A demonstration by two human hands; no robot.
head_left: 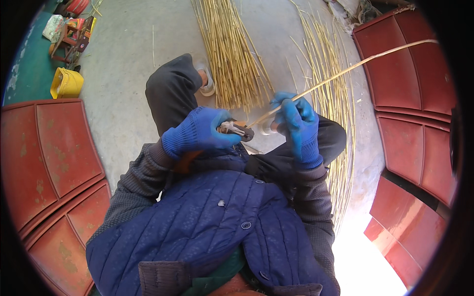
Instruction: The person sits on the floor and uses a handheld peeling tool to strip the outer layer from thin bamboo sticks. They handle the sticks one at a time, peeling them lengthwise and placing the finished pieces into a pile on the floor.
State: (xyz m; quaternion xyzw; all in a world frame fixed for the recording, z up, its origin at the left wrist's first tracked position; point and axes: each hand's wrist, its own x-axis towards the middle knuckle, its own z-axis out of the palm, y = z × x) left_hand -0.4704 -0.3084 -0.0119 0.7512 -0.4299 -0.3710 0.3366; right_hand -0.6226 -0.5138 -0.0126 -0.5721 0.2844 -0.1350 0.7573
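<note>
Both hands wear blue work gloves. My left hand (203, 129) is closed round a small dark tool with pale wrapping (241, 130), held in front of my lap; its exact kind is partly hidden by the fingers. A long, thin straw-coloured reed stalk (355, 66) is pinched in my right hand (299, 123). Its near end reaches to the tool, while the rest slants up and away to the far right. Whether that end sits inside the tool or only against it, I cannot tell.
Beyond my feet, a thick bundle of reed stalks (229, 54) lies on the grey floor (123, 59). More loose stalks (328, 64) spread along my right side. Red panelled furniture (64, 143) stands left, with red panels (410, 153) at right. A yellow bucket (68, 84) stands far left.
</note>
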